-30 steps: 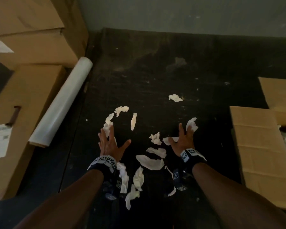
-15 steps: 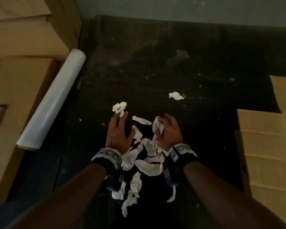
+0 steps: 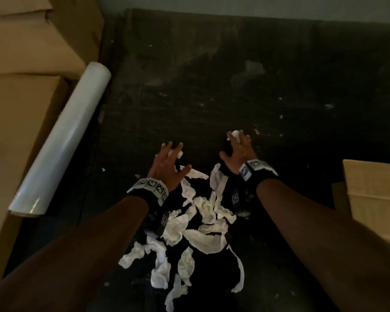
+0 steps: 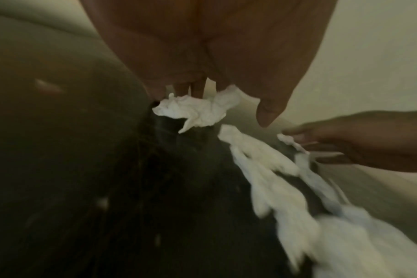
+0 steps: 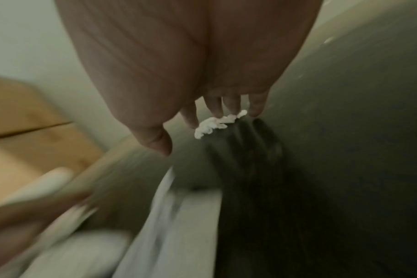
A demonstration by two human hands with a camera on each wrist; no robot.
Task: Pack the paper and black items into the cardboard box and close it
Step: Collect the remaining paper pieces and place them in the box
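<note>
Left hand [image 3: 167, 165] fingers splayed on paper scrap [image 4: 193, 111], right hand [image 3: 240, 152] splayed on another scrap [image 3: 234, 134]

White crumpled paper scraps [image 3: 203, 224] lie on a black scuffed tabletop [image 3: 212, 86] flecked with pale specks. A glossy white plastic film roll [image 3: 63, 140] lies beside plain tan cardboard boxes [image 3: 20, 122]. A tan cardboard flap [image 3: 374, 194] sits at the right. Black wristbands [image 3: 151, 190] carry white squares with black-and-white checkered markers. The far wall [image 3: 257, 5] is grey-green
</note>
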